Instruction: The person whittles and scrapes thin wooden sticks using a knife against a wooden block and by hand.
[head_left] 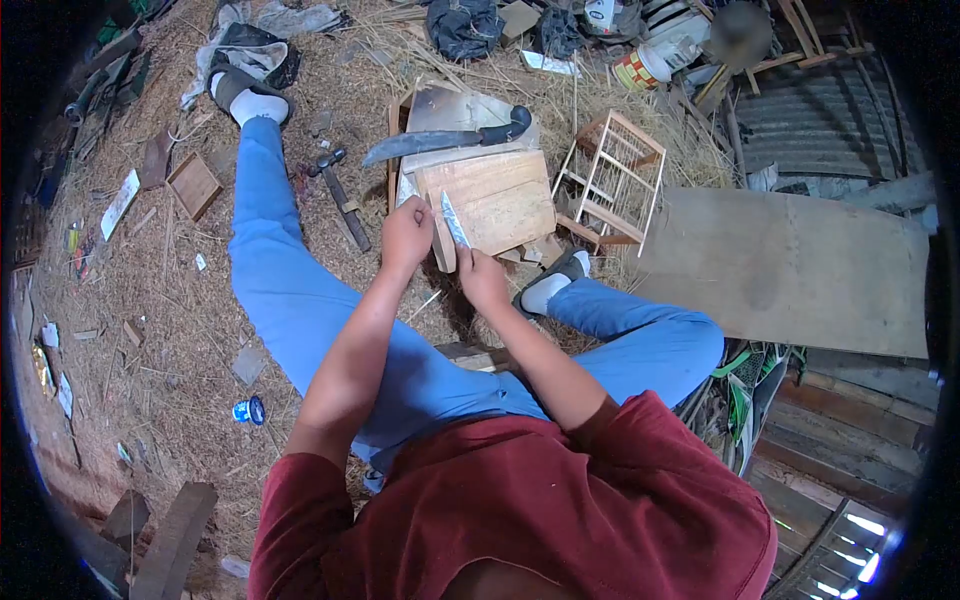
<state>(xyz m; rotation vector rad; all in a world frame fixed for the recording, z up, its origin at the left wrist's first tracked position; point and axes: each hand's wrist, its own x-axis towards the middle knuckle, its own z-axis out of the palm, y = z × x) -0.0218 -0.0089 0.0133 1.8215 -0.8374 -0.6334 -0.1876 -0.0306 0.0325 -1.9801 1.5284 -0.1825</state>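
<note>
1. Straw and shavings cover the ground [180, 330], spread over the left and upper parts of the frame.
2. The person, in a maroon shirt [520, 510] and blue trousers, fills the lower middle, legs apart.
3. A flat brown sheet [790, 270] lies at the right of the frame.
4. The wooden block [500, 200], in the upper centre, sits between the person's feet, its near left edge facing the hands.
5. A slatted wooden frame [612, 180] stands tilted just right of the block; its open sides show thin bars.
6. A big curved blade [430, 145] with a dark handle lies beyond the block.
7. Two black plastic bags [465, 27] [560, 32] sit at the top; their contents are hidden.
8. A hammer [343, 200] lies left of the block.
9. The white bucket [650, 68], with a red and yellow label, leans over at the upper right; what it holds cannot be told.
10. The left hand [407, 235] is at the block's left edge, fingers curled in; whether they pinch anything cannot be told.
11. The right hand [482, 277] is closed around the handle of a knife [453, 218], whose patterned blade points up the frame over the block.
12. The shallow wooden tray [194, 186], upper left, shows its bare bottom.
13. A small blue tub [248, 410] lies on its side, lower left, its inside unclear.
</note>
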